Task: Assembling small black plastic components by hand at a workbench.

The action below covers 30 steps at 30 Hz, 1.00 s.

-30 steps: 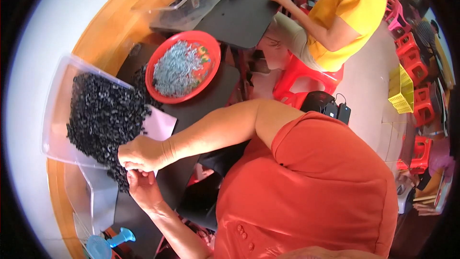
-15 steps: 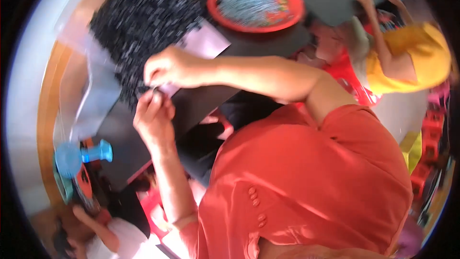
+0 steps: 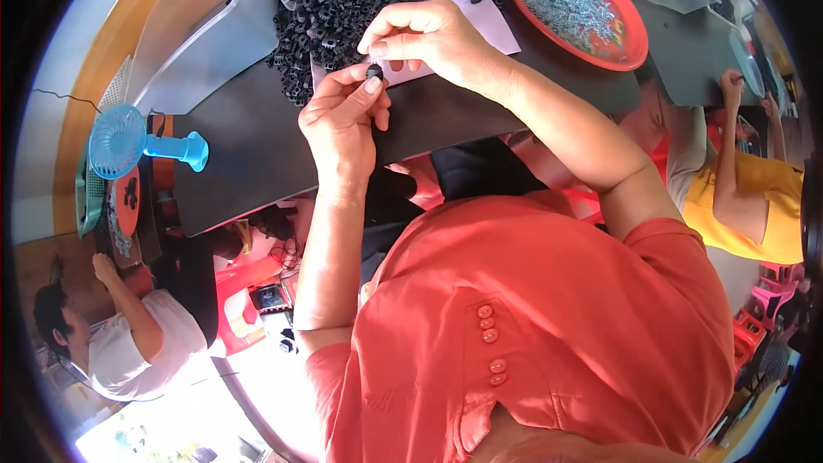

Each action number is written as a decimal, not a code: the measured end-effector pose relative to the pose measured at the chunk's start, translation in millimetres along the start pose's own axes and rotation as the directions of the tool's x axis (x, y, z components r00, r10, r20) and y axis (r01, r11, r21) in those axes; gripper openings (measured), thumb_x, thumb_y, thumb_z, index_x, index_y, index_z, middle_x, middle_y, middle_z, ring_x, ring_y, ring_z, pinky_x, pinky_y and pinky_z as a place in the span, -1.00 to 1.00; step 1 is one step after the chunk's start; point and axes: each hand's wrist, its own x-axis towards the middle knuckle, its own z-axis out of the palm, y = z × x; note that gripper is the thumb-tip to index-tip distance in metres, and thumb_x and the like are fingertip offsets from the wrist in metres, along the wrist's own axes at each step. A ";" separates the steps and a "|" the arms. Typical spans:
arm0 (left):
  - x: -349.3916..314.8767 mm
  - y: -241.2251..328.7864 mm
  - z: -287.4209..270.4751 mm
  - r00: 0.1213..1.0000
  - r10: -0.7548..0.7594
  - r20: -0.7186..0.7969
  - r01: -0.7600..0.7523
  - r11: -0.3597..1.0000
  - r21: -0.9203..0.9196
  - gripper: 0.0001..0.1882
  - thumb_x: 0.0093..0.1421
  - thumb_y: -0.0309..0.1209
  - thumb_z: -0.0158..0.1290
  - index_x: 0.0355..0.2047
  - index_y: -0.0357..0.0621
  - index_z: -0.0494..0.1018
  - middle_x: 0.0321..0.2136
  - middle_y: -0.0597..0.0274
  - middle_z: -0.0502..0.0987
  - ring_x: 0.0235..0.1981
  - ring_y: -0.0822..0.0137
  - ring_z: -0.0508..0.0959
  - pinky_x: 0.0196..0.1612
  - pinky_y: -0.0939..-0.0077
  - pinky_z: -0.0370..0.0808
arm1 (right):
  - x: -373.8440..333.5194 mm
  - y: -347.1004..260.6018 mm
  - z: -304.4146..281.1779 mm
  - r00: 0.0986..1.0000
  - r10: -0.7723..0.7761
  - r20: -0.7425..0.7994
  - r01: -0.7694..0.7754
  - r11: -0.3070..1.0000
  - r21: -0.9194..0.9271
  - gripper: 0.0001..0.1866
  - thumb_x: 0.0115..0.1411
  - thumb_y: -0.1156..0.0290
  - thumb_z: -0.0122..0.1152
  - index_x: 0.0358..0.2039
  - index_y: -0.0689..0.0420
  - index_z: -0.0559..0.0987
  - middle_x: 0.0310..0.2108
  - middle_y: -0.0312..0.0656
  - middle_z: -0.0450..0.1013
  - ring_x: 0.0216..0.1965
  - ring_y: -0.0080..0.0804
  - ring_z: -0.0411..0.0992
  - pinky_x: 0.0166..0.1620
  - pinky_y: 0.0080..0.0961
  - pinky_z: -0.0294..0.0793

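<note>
Red tray (image 3: 635, 39): silvery pieces (image 3: 564, 5) | left hand (image 3: 345, 120): pinching black part (image 3: 374, 72) | right hand (image 3: 440, 39): grip unclear

Blue fan (image 3: 124, 141) at left, person in white (image 3: 141, 347) near it, person in yellow (image 3: 754, 206) at right

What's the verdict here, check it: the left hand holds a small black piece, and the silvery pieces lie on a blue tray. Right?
Not quite: the head view shows the tray is red, not blue. The rest stands: the left hand holds a small black piece, and the silvery pieces lie on the tray.
</note>
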 end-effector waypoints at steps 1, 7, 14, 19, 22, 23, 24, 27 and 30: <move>0.3 -1.1 -0.5 1.000 -0.005 0.012 0.006 1.000 -0.011 -0.85 0.12 -0.66 0.10 -0.27 -0.39 0.46 -0.50 0.06 0.54 -0.60 0.38 0.50 -0.63 0.61 0.36 | -1.8 -0.7 2.5 0.996 -0.080 -0.034 0.078 0.995 -0.059 -0.89 0.21 0.42 0.21 -0.31 0.17 0.61 -0.43 -0.37 0.51 -0.40 -0.69 0.43 -0.42 -0.69 0.37; -2.6 5.3 9.4 0.999 -0.045 0.002 0.045 0.998 -0.040 -0.88 0.14 -0.63 0.06 -0.29 -0.39 0.43 -0.50 0.04 0.51 -0.62 0.35 0.48 -0.65 0.59 0.32 | 2.8 14.5 9.6 0.813 -0.582 -0.026 0.518 0.742 -0.425 -0.96 0.15 0.56 0.20 -0.39 0.24 0.53 -0.45 -0.20 0.47 -0.42 -0.41 0.49 -0.38 -0.53 0.45; 2.1 1.6 0.0 0.996 -0.092 0.007 0.090 0.961 -0.260 -0.89 0.16 -0.60 0.07 -0.30 -0.38 0.44 -0.51 0.13 0.49 -0.57 0.35 0.48 -0.64 0.56 0.31 | -1.1 11.5 9.7 0.844 -0.535 -0.033 0.477 0.778 -0.410 -0.94 0.17 0.55 0.20 -0.37 0.24 0.50 -0.49 -0.19 0.49 -0.45 -0.45 0.49 -0.39 -0.55 0.44; -3.3 1.6 3.9 0.996 -0.068 -0.064 0.055 0.981 -0.188 -0.91 0.18 -0.60 0.06 -0.30 -0.37 0.45 -0.49 0.09 0.52 -0.57 0.32 0.50 -0.63 0.56 0.34 | -0.7 9.6 9.8 0.884 -0.463 -0.063 0.421 0.847 -0.326 -0.93 0.17 0.54 0.21 -0.33 0.25 0.54 -0.44 -0.20 0.53 -0.39 -0.47 0.53 -0.31 -0.61 0.49; -6.9 1.9 7.9 0.995 -0.072 -0.068 0.064 0.991 -0.116 -0.90 0.15 -0.62 0.09 -0.30 -0.38 0.45 -0.50 0.07 0.53 -0.61 0.33 0.50 -0.65 0.60 0.34 | 0.0 7.6 7.2 0.893 -0.444 -0.069 0.409 0.868 -0.283 -0.93 0.17 0.53 0.20 -0.33 0.25 0.56 -0.41 -0.23 0.55 -0.35 -0.51 0.53 -0.27 -0.64 0.49; -7.0 1.0 9.9 0.995 -0.050 -0.091 0.043 0.996 -0.076 -0.89 0.13 -0.64 0.11 -0.31 -0.38 0.45 -0.52 0.09 0.53 -0.64 0.36 0.48 -0.66 0.63 0.33 | 0.8 7.6 6.8 0.898 -0.435 -0.063 0.406 0.876 -0.259 -0.94 0.17 0.53 0.20 -0.34 0.25 0.57 -0.41 -0.24 0.55 -0.35 -0.53 0.53 -0.26 -0.65 0.49; -7.3 0.2 11.2 0.993 -0.026 -0.114 0.022 0.999 -0.035 -0.88 0.11 -0.66 0.12 -0.32 -0.38 0.46 -0.55 0.12 0.52 -0.66 0.39 0.46 -0.67 0.66 0.32 | 1.4 8.8 6.5 0.898 -0.435 -0.063 0.406 0.876 -0.260 -0.94 0.17 0.53 0.20 -0.34 0.25 0.57 -0.41 -0.24 0.55 -0.35 -0.53 0.53 -0.26 -0.65 0.49; -9.0 -1.2 10.7 0.994 0.027 -0.103 -0.023 0.999 0.033 -0.89 0.08 -0.68 0.14 -0.35 -0.38 0.47 -0.59 0.19 0.50 -0.67 0.47 0.43 -0.68 0.70 0.29 | 1.8 10.4 6.8 0.896 -0.441 -0.050 0.416 0.875 -0.249 -0.94 0.17 0.54 0.20 -0.36 0.25 0.57 -0.41 -0.25 0.55 -0.36 -0.56 0.51 -0.27 -0.65 0.47; -10.2 -0.7 9.8 0.994 0.055 -0.095 -0.047 0.995 0.088 -0.91 0.09 -0.66 0.14 -0.37 -0.37 0.47 -0.62 0.23 0.47 -0.70 0.51 0.39 -0.68 0.70 0.26 | -2.4 6.4 7.2 0.933 -0.359 0.018 0.354 0.910 -0.216 -0.94 0.17 0.55 0.20 -0.36 0.26 0.58 -0.44 -0.25 0.53 -0.41 -0.56 0.48 -0.31 -0.63 0.45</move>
